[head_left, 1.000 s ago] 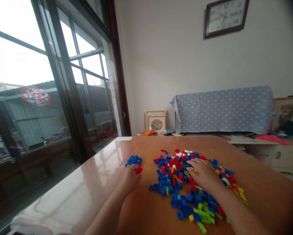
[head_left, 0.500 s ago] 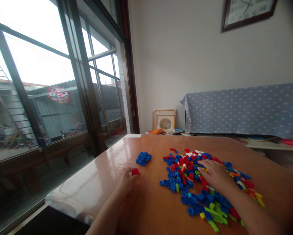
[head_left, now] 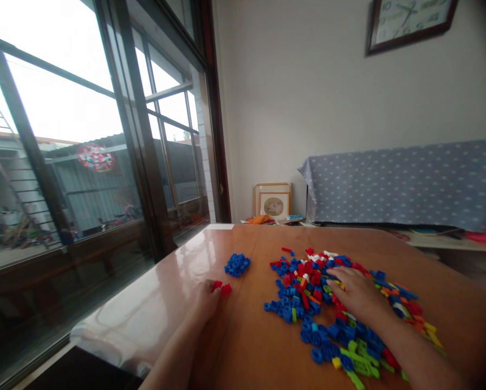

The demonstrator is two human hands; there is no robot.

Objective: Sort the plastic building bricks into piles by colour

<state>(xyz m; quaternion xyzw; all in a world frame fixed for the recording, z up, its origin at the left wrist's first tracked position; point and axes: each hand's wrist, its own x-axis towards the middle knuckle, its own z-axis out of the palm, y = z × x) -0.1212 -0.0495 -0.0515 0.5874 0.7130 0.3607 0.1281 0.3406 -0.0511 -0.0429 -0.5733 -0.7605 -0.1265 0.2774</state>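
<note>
Over the left part of the table, my left hand point(head_left: 205, 301) has its thumb and fingertips closed at small red toy bricks point(head_left: 226, 290). One red brick shows between them, and another lies just right of the thumb. A compact heap of blue toy bricks point(head_left: 237, 265) sits a little beyond. My right hand point(head_left: 354, 290) rests over the large mixed pile of toy bricks point(head_left: 285, 311), thumb and fingers apart. Its fingertips touch or hover over red, blue and yellow pieces; no held piece is visible there. The palm and forearm hide part of the pile.
The brown table point(head_left: 243, 330) has a clear glossy cover point(head_left: 145, 303) along its left side. Green bricks point(head_left: 362, 360) lie at the pile's near edge. Framed pictures point(head_left: 273, 203) and a dotted blue cloth point(head_left: 401, 184) are against the wall. Glass windows point(head_left: 72, 162) stand left.
My left hand has shifted slightly left, and more of the red bricks shows beside its fingers. My right hand stays over the pile, nearly unmoved.
</note>
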